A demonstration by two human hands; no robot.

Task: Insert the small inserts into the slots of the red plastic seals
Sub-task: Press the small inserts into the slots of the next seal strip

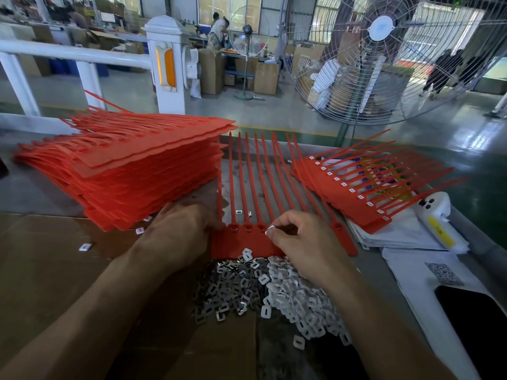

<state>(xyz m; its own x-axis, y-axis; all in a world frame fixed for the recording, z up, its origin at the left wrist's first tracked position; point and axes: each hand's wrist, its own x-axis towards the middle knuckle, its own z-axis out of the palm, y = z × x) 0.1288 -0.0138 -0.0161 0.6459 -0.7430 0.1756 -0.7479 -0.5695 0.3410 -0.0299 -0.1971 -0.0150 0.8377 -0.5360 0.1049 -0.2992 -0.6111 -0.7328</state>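
A sheet of joined red plastic seals (241, 244) lies flat in front of me, its long tails pointing away. My left hand (181, 229) grips its left edge. My right hand (299, 237) pinches a small white insert (270, 229) at a slot near the heads of the seals. Just below the sheet lies a heap of metal inserts (233, 286) and white inserts (299, 294). One white insert (247, 253) rests on the sheet's near edge.
A tall stack of red seal sheets (123, 171) stands at the left. Sheets with inserts fitted (365, 193) lie at the right on papers. A white device (439, 223) and a dark phone (477, 322) lie far right. A big fan (384, 56) stands behind the table.
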